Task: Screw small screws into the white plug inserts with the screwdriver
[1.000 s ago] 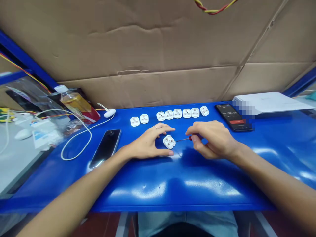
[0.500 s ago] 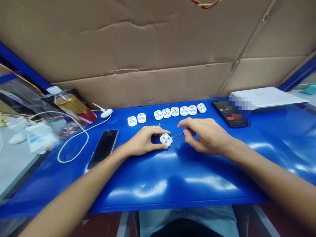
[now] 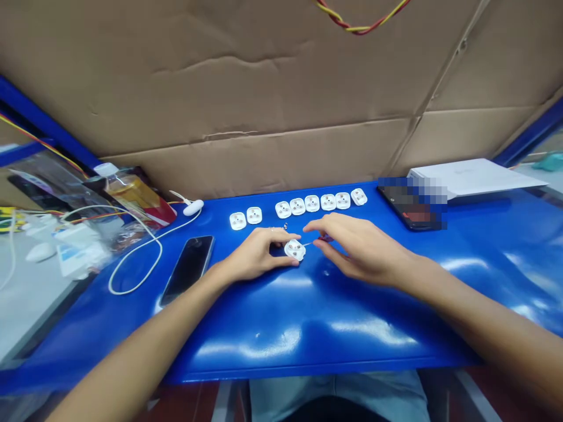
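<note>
Between the thumb and fingers of my left hand (image 3: 259, 252) is a white plastic socket piece (image 3: 294, 250), with metal contacts showing on its face. My right hand (image 3: 356, 243) grips a small screwdriver (image 3: 324, 238) by its dark red handle. Its thin shaft points left and meets the right side of the piece; the exact contact of the tip is too small to make out. Just beyond my left fingers lie a few tiny metal parts (image 3: 285, 226). Farther back stands a row of similar white pieces (image 3: 312, 203).
A phone (image 3: 187, 266) lies left of my left hand, beside a looped white cable (image 3: 159, 249). A bottle (image 3: 136, 193) leans at the back left. Another phone (image 3: 409, 205) and a white box (image 3: 475, 179) occupy the back right. Cardboard (image 3: 264, 88) walls the blue table's (image 3: 308, 346) far side.
My right hand has moved slightly left, toward the white piece, and its fingers have shifted on the screwdriver. My left hand keeps its hold. The whole view has shifted a little.
</note>
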`<action>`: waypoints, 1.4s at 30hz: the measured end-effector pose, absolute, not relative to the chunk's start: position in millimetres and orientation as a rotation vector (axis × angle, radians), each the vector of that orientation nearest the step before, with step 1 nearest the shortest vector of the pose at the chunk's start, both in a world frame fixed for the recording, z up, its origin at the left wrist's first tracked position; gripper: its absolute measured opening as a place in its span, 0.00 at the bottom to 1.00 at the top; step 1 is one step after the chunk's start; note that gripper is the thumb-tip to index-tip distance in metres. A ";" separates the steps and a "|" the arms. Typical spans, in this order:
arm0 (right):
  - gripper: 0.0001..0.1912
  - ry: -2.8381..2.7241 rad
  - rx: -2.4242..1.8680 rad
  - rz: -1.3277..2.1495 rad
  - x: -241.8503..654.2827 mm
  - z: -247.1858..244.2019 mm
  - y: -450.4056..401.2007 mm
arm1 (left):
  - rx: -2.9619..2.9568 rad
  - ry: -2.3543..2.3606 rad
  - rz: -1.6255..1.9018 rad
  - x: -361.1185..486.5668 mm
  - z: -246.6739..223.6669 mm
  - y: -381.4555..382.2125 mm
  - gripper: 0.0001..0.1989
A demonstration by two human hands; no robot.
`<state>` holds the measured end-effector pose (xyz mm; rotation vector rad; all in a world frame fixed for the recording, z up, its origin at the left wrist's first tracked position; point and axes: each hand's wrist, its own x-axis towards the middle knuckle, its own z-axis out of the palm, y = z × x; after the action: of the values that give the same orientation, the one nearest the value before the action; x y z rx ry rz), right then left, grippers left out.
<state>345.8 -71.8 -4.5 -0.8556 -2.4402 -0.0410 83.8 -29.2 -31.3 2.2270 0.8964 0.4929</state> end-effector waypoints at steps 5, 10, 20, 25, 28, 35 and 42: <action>0.13 -2.464 -0.920 -0.184 349.5 -5.1 -71.9 | 2.235 0.927 0.493 83.8 -29.8 -29.0 0.24; 0.12 -2.445 -0.941 -0.245 348.9 -6.8 -73.1 | 2.303 0.889 0.476 85.2 -28.2 -30.9 0.24; 0.11 -2.432 -0.978 -0.272 346.2 -4.4 -77.1 | 2.387 0.825 0.471 84.4 -28.9 -31.9 0.22; 0.09 -2.407 -0.902 -0.191 346.6 -5.5 -75.5 | 2.396 0.839 0.465 83.5 -30.1 -31.3 0.22; 0.09 -2.415 -0.974 -0.081 348.1 -4.3 -75.1 | 2.388 0.855 0.470 83.3 -29.7 -31.5 0.22; 0.08 -2.402 -0.926 -0.117 348.9 -10.7 -71.2 | 2.403 0.844 0.462 82.8 -28.3 -31.1 0.25; 0.08 -2.392 -1.007 -0.113 350.4 -8.9 -70.2 | 2.427 0.853 0.451 83.1 -28.6 -30.9 0.25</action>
<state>350.4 -70.2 -8.9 -1.0073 -2.3916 -0.1129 83.1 -30.9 -28.6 2.4268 0.8528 0.4511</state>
